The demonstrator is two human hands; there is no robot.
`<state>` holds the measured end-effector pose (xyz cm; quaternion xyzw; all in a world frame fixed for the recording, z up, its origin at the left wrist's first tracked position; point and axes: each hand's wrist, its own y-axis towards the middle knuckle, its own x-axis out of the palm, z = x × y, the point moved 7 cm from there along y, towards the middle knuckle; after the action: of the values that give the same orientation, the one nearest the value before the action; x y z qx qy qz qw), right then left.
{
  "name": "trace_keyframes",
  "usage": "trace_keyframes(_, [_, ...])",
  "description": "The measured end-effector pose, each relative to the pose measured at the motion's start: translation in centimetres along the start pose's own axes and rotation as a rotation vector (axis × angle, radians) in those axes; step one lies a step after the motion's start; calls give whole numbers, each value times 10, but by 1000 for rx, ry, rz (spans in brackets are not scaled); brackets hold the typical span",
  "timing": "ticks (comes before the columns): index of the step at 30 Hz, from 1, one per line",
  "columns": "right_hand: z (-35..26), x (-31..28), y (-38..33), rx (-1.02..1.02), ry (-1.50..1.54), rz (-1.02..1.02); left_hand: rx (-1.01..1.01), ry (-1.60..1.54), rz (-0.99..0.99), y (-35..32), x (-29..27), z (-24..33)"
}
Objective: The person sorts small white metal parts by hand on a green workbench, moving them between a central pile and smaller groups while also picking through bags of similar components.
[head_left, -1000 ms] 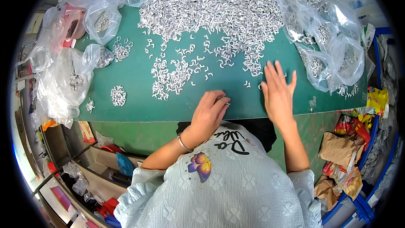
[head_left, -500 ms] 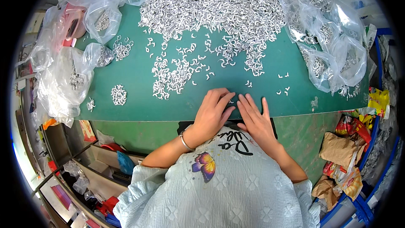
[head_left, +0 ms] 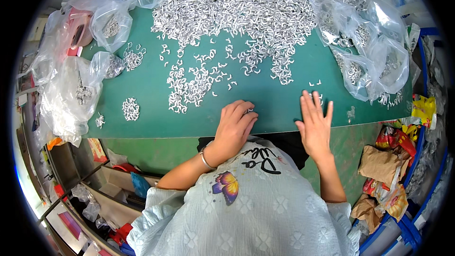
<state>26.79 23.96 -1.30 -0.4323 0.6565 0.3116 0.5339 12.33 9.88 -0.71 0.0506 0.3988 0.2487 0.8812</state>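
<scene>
"Okay, left hand (head_left: 232, 127) first: what's it doing?"

"Resting near the front edge of the green table (head_left: 277, 102), fingers bent inward. Silver glint at the fingertips — too small to say whether a piece is gripped, so I can't tell."

"Right hand (head_left: 314, 130)?"

"Released. Palm down, fingers straight and pointing away from the person, thumb out to the left. Nothing grasped. Small pieces peek out around the fingertips; can't tell if they touch. Two more curved pieces (head_left: 314, 84) lie just beyond."

"And the rest of the silver parts?"

"Big pile (head_left: 237, 7) across the far side of the table. Looser patch (head_left: 189, 87) nearer, left of centre, beyond the left hand. Compact round cluster (head_left: 131, 109) farther left, close to the front edge."

"Anything around them?"

"Clear bags on both sides — the right-hand bags (head_left: 372, 64) have metal parts inside, and so do the left-hand bags (head_left: 71, 92). Loose rings (head_left: 134, 57) sit just beside those on the left."

"Wrist?"

"Bracelet (head_left: 207, 162) on the left one. Pale shirt (head_left: 256, 204) with a butterfly print below."
</scene>
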Motion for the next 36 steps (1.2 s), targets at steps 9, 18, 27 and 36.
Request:
trace_keyframes(9, [22,-13,15,93,-27,123,11,18,17,-2,-3,-2])
trace_keyframes(18, [36,-31,-12,250,106,500,-28,-40,18,-5,-4,-4])
trace_keyframes(27, [40,-29,-8,326,42,514,-37,-57,28,-6,-5,-3])
trace_keyframes(36, [1,-21,-1,238,95,453,-79,-127,34,-6,-6,-6])
